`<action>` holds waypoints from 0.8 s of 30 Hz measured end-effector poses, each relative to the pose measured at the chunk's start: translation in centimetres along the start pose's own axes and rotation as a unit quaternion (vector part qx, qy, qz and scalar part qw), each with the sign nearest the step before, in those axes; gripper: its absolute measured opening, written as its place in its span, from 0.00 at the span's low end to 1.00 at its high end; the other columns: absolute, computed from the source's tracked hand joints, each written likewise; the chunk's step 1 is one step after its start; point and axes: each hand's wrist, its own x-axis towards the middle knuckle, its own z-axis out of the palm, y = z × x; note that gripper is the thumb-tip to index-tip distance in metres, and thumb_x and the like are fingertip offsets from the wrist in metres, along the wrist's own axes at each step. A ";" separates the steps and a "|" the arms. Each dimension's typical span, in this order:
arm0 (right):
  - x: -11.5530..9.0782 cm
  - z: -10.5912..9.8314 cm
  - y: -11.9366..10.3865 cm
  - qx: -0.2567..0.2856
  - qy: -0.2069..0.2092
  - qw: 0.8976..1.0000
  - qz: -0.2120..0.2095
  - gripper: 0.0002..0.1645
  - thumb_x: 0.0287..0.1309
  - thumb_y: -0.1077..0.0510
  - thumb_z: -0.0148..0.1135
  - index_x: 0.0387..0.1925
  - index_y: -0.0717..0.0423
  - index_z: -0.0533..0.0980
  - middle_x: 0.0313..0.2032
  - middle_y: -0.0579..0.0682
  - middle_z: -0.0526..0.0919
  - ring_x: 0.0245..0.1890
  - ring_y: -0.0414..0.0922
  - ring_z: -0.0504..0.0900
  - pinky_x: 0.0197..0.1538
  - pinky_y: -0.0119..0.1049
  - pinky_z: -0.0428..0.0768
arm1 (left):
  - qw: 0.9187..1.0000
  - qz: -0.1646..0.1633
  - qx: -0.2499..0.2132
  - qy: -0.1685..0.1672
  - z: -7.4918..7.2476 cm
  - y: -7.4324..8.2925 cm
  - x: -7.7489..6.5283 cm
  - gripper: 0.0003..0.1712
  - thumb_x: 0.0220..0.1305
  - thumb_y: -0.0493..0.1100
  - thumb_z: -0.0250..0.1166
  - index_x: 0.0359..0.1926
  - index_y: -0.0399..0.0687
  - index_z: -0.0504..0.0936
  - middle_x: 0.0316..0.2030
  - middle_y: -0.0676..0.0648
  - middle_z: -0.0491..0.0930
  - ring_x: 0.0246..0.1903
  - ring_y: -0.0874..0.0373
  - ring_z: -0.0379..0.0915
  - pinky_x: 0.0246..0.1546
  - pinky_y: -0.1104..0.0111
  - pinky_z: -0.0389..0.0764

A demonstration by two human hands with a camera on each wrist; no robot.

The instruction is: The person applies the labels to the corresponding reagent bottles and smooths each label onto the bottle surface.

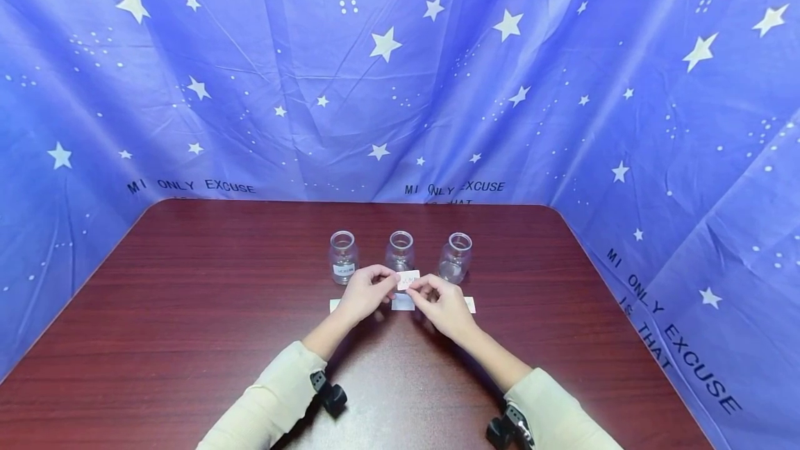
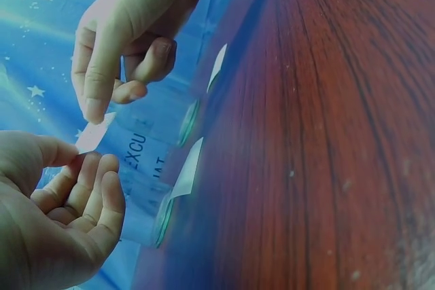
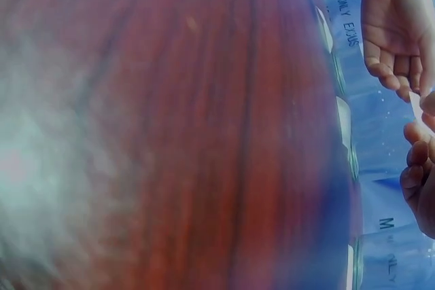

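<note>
A small white label with writing [image 1: 408, 279] is held up in front of the middle glass jar [image 1: 401, 242]. My left hand [image 1: 365, 295] pinches its left edge between thumb and forefinger. On the opposite side, my right hand [image 1: 445, 305] pinches the label near its lower right edge. In the left wrist view the label [image 2: 95, 134] spans the fingertips of both hands. The left glass jar [image 1: 342, 248] bears a white label [image 1: 344, 269] on its front. No clear label shows on the right glass jar [image 1: 457, 255]; the middle jar's lower front is partly hidden.
Three paper slips lie in front of the jars: a middle one [image 1: 403, 303], a left one [image 1: 334, 305] and a right one [image 1: 470, 305], the outer two partly covered by my hands. The dark red wooden table [image 1: 187, 311] meets a blue star-patterned curtain [image 1: 312, 137] behind.
</note>
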 end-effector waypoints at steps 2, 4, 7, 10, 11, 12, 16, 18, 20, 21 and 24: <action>0.1 -0.2 0.2 -0.007 0.015 1.000 0.001 0.03 0.51 0.63 0.67 0.29 0.55 0.80 0.17 0.43 0.75 0.17 0.30 0.66 0.20 0.24 0.67 | 1.000 -0.003 -0.002 0.001 -0.1 0.0 0.0 0.09 0.61 0.38 0.60 0.35 0.34 0.81 0.22 0.44 0.80 0.21 0.58 0.77 0.26 0.69 0.81; 0.3 -0.4 0.3 -0.020 0.031 0.999 0.014 0.02 0.51 0.62 0.67 0.28 0.55 0.80 0.17 0.43 0.75 0.16 0.30 0.66 0.20 0.24 0.67 | 1.000 -0.004 -0.006 0.001 -0.1 -0.1 0.0 0.09 0.61 0.38 0.60 0.35 0.34 0.81 0.21 0.44 0.80 0.21 0.55 0.78 0.25 0.69 0.80; 0.5 -0.6 0.3 -0.029 0.044 0.998 0.041 0.02 0.51 0.61 0.66 0.28 0.56 0.80 0.17 0.44 0.76 0.16 0.31 0.66 0.20 0.25 0.66 | 1.000 0.000 -0.006 0.002 -0.2 -0.1 0.0 0.09 0.61 0.38 0.60 0.35 0.34 0.80 0.21 0.44 0.80 0.21 0.54 0.78 0.25 0.69 0.80; 0.8 -0.6 0.3 -0.027 0.039 0.996 0.071 0.04 0.52 0.59 0.65 0.29 0.56 0.80 0.18 0.45 0.78 0.17 0.31 0.67 0.20 0.25 0.67 | 1.000 0.004 0.000 0.002 -0.3 -0.1 0.0 0.09 0.61 0.39 0.60 0.34 0.34 0.81 0.21 0.43 0.80 0.20 0.58 0.75 0.26 0.68 0.80; 0.8 -0.6 0.3 -0.023 0.034 0.996 0.078 0.04 0.53 0.59 0.65 0.30 0.56 0.80 0.19 0.46 0.79 0.17 0.32 0.67 0.21 0.25 0.67 | 1.000 0.003 0.004 0.002 -0.3 -0.1 0.0 0.09 0.61 0.39 0.60 0.34 0.35 0.81 0.21 0.43 0.80 0.19 0.60 0.75 0.26 0.68 0.80; 0.9 -0.6 0.3 -0.020 0.029 0.996 0.084 0.04 0.53 0.59 0.65 0.30 0.57 0.80 0.20 0.47 0.79 0.18 0.32 0.68 0.22 0.25 0.68 | 1.000 0.002 0.006 0.001 -0.3 -0.1 0.0 0.09 0.61 0.39 0.60 0.34 0.35 0.81 0.21 0.43 0.80 0.19 0.61 0.74 0.26 0.68 0.80; 1.0 -0.5 0.2 -0.009 0.016 0.995 0.098 0.04 0.52 0.60 0.65 0.30 0.57 0.80 0.21 0.48 0.80 0.20 0.32 0.69 0.25 0.25 0.70 | 1.000 0.001 0.015 0.001 -0.4 -0.1 0.0 0.09 0.61 0.40 0.61 0.34 0.36 0.81 0.21 0.42 0.81 0.19 0.61 0.74 0.26 0.68 0.80; 1.1 -0.5 0.2 -0.009 0.013 0.995 0.101 0.04 0.52 0.60 0.66 0.29 0.57 0.80 0.21 0.48 0.79 0.19 0.32 0.69 0.24 0.24 0.69 | 1.000 0.005 0.019 0.000 -0.5 -0.2 0.0 0.08 0.60 0.39 0.62 0.34 0.35 0.81 0.21 0.42 0.81 0.20 0.59 0.76 0.26 0.70 0.80; 1.1 -0.5 0.2 -0.008 0.011 0.995 0.104 0.04 0.52 0.60 0.66 0.28 0.57 0.79 0.20 0.48 0.79 0.19 0.32 0.69 0.24 0.24 0.69 | 1.000 0.011 0.026 0.000 -0.5 -0.2 0.1 0.08 0.58 0.37 0.63 0.34 0.35 0.81 0.22 0.42 0.82 0.21 0.59 0.76 0.25 0.71 0.79; 1.1 -0.5 0.2 -0.007 0.009 0.994 0.105 0.04 0.53 0.60 0.65 0.28 0.57 0.79 0.20 0.48 0.78 0.18 0.32 0.68 0.23 0.24 0.69 | 0.999 0.014 0.030 0.001 -0.5 -0.2 0.1 0.07 0.56 0.36 0.64 0.34 0.34 0.81 0.22 0.42 0.82 0.21 0.60 0.76 0.25 0.72 0.78; 1.1 -0.4 0.3 -0.007 0.008 0.994 0.108 0.03 0.53 0.60 0.66 0.28 0.56 0.79 0.20 0.48 0.78 0.18 0.31 0.68 0.23 0.25 0.69 | 0.999 0.020 0.038 0.005 -0.6 -0.1 0.1 0.07 0.54 0.35 0.65 0.33 0.33 0.81 0.23 0.42 0.82 0.21 0.63 0.75 0.24 0.75 0.77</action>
